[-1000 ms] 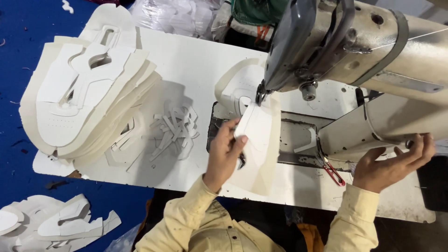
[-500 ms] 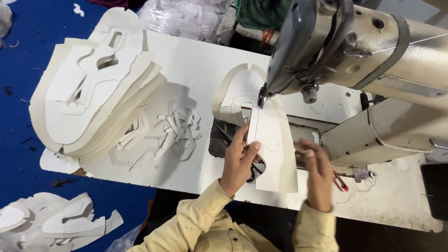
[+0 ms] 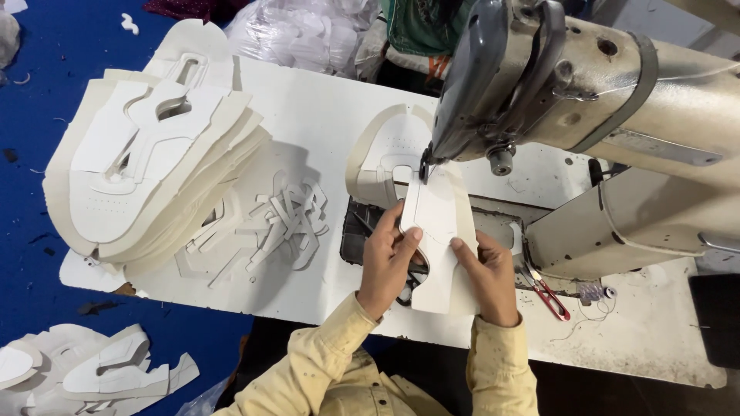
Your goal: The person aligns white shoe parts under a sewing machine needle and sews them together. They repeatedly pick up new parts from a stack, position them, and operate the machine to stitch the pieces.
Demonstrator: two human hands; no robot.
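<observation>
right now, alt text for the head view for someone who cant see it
A person's left hand and right hand press a white cut shoe piece flat under the needle of a cream sewing machine. To the left on the white table sit a stack of similar pieces and small offcuts; red-handled snips lie to the right.

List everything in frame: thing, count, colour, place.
sewing machine: one, cream and grey, upper right
white cut piece: one, under the needle, both hands on it
curved upper: one, off-white, behind the needle
stack of cut uppers: one pile, off-white, table's left end
small strip pieces: one heap, white, mid-table
thread snips: one, red-handled, right of the hands
table: one, white
floor pieces: several, white, lower left on blue floor
left hand: flat on the piece
right hand: flat on the piece
</observation>
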